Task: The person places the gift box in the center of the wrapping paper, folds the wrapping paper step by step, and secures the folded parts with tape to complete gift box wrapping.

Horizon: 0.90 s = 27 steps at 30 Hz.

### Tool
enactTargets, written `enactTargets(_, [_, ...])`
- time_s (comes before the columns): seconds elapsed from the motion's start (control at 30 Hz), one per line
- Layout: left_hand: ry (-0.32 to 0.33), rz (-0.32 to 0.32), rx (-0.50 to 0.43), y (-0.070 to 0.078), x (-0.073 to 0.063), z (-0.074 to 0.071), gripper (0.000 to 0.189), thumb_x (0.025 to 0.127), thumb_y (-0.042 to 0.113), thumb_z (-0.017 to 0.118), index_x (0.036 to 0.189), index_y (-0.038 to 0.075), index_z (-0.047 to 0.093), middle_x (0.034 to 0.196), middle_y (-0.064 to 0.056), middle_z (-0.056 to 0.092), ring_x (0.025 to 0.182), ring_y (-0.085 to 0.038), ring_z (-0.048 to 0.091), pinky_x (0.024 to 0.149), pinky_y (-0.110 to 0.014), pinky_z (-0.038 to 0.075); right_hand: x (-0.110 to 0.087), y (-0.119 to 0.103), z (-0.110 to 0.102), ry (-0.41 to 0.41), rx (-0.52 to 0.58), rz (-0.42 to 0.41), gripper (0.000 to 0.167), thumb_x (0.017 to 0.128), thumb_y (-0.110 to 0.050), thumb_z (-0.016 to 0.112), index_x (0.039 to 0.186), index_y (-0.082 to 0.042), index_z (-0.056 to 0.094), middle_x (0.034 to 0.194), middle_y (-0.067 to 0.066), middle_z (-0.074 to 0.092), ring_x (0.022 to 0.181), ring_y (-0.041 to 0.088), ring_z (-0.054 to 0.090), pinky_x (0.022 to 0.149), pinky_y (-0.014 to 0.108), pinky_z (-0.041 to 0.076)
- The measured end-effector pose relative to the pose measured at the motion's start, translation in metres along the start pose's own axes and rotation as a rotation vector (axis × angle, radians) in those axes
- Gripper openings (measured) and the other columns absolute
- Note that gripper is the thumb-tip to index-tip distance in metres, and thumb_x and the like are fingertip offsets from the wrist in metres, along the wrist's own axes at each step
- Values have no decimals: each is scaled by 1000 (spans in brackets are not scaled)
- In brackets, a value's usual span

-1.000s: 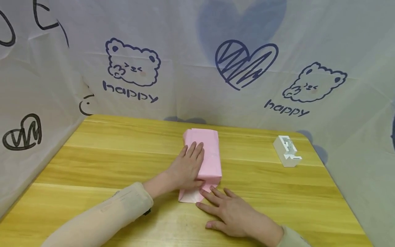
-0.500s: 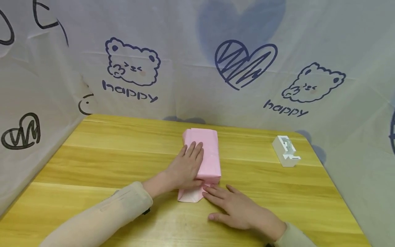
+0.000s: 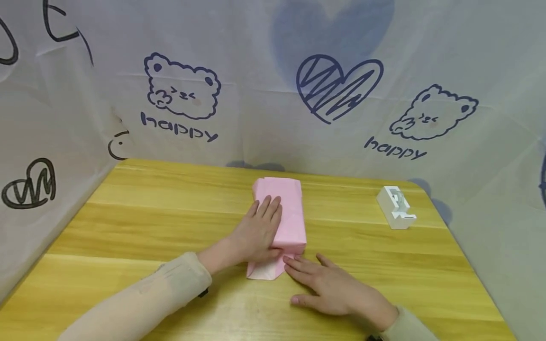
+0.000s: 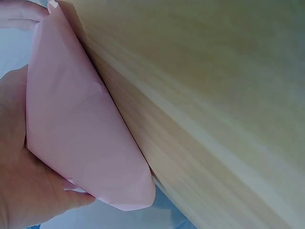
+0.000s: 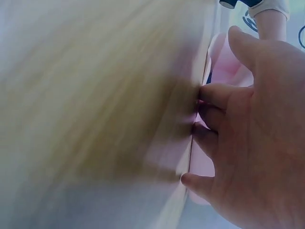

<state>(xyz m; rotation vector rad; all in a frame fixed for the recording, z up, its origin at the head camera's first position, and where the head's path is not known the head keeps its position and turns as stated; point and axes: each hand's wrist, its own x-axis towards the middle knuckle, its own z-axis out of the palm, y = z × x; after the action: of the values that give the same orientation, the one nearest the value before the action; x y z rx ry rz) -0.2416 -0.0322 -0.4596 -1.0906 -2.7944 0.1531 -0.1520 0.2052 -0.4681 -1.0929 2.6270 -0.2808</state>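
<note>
A box-shaped parcel in pink wrapping paper [image 3: 291,218] lies on the wooden table, its near end facing the person. My left hand [image 3: 256,234] rests on its top with fingers extended; the left wrist view shows the pink side [image 4: 90,114] beside that hand. From the parcel's near end, a paper flap [image 3: 263,271] with a pale inner side spreads toward me. My right hand [image 3: 328,286] has its fingers spread, fingertips at the flap's right edge. In the right wrist view, the right hand's fingertips [image 5: 206,136] come down to the table beside pink paper.
A white tape dispenser [image 3: 394,208] stands at the table's back right. The yellow wooden table [image 3: 170,213] ends at the back against a light cloth [image 3: 256,128] with drawn bears and hearts. Another stretch of cloth hangs at the left.
My right hand has shifted slightly right, its fingers closer together at the flap's folded right edge. That edge now slants inward. The left hand stays on the parcel.
</note>
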Motion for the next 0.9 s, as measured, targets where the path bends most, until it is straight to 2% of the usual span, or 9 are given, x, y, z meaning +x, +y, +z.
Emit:
enactTargets(0.13, [1,0,7,0,1,-1,108,90,68,66,157,-9,31,167,-28,25,153,-45,27,123,-57,28,1,2,-3,3,50,-12,75,104,-64,43,163,-17,37,171,-7,26,156,18,28,122,65,23])
enactTargets(0.23, [-12,-2,10,0,1,-2,109,90,69,66,158,-9,29,167,-28,25,153,-45,27,124,-57,28,2,7,-8,56,118,-36,69,106,-58,47,160,-15,43,167,-4,36,152,20,37,121,61,29])
enactTargets(0.3, [-17,0,3,0,0,-2,109,90,68,66,158,-9,29,167,-29,24,153,-46,27,124,-57,28,2,11,-14,139,175,-42,59,107,-50,52,153,-13,54,158,-2,50,144,21,48,118,55,38])
enactTargets(0.47, [-1,7,1,0,0,-1,110,89,68,67,157,-10,30,166,-29,25,152,-47,28,122,-59,30,3,20,-32,461,240,-17,29,102,-29,69,124,-13,76,125,-1,75,117,20,71,99,44,58])
enactTargets(0.53, [9,6,11,-1,1,-1,111,88,69,68,157,-10,31,165,-29,26,152,-47,29,122,-59,31,6,23,-38,558,214,-8,28,97,-23,75,123,-12,76,123,0,75,115,22,71,98,45,58])
enactTargets(0.6, [8,3,17,0,1,-1,111,88,70,68,157,-10,30,166,-29,26,152,-47,29,122,-59,31,11,25,-41,600,152,14,40,94,-23,80,130,-10,71,133,4,71,123,25,67,103,47,55])
enactTargets(0.73, [0,2,12,0,1,-1,112,88,70,67,158,-10,29,166,-29,25,152,-46,29,122,-58,30,25,28,-42,504,31,65,78,89,-28,84,154,-3,49,161,13,46,146,34,46,118,52,39])
enactTargets(0.83, [-4,-1,4,1,0,-1,112,89,70,67,158,-10,29,166,-29,25,152,-46,28,123,-58,29,36,28,-40,399,-13,76,94,88,-32,85,160,3,35,169,17,28,154,38,30,122,55,30])
enactTargets(0.9, [-7,-4,7,1,-1,-1,111,89,70,66,158,-9,29,167,-29,25,153,-45,28,123,-58,29,43,28,-40,367,-26,78,100,87,-33,86,160,5,30,170,19,23,156,40,25,123,58,28])
